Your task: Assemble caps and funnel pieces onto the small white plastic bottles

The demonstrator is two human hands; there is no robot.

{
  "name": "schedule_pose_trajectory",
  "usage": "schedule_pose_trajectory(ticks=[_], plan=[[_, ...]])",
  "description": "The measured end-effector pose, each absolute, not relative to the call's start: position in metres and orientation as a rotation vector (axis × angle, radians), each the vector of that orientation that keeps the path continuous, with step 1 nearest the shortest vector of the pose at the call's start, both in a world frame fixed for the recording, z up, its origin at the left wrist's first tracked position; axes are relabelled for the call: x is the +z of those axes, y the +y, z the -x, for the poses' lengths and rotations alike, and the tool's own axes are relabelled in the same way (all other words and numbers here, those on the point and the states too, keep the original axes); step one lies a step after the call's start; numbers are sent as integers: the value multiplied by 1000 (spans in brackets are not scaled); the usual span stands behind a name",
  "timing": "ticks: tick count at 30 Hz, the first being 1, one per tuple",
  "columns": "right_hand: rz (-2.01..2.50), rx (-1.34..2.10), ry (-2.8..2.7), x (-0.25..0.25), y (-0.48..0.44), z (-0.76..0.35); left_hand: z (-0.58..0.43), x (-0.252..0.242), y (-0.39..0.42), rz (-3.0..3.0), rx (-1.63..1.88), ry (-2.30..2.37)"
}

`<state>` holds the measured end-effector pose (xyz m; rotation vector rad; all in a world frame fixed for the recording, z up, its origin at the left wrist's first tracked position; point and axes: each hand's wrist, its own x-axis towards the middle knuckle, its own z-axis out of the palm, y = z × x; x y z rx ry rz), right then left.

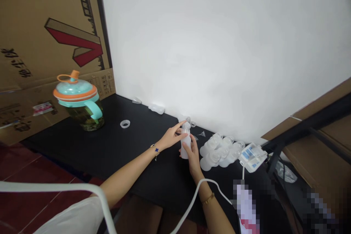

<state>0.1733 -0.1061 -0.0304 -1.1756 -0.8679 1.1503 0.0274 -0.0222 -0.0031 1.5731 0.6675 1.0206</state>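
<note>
A white, translucent small bottle (185,150) stands upright or nearly so in front of me. My right hand (194,155) is wrapped round its lower body. My left hand (170,137) grips near its top, with the index finger reaching to the cap and the thumb across the neck. The top piece (187,125) looks like a clear-and-white cap, and the fingers partly cover it. Just behind the hands lie a small clear ring (193,124) and a clear funnel-like piece (202,134). Right of my right hand, several similar white bottles (216,151) lie in a cluster.
A turquoise-and-orange lidded jug (79,100) stands at the left on the black table (131,153), near a white ring (125,124). A white bottle (156,109) lies by the wall. At the right is a white power strip (252,157); a white cable (197,190) crosses the foreground.
</note>
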Motion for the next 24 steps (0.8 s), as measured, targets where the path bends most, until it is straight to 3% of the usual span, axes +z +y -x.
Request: schedule_pose_trajectory(ticks=[24], plan=[[1167,1093,-936,-32,-100,-183,-10,1,-19,-2107,1048,745]])
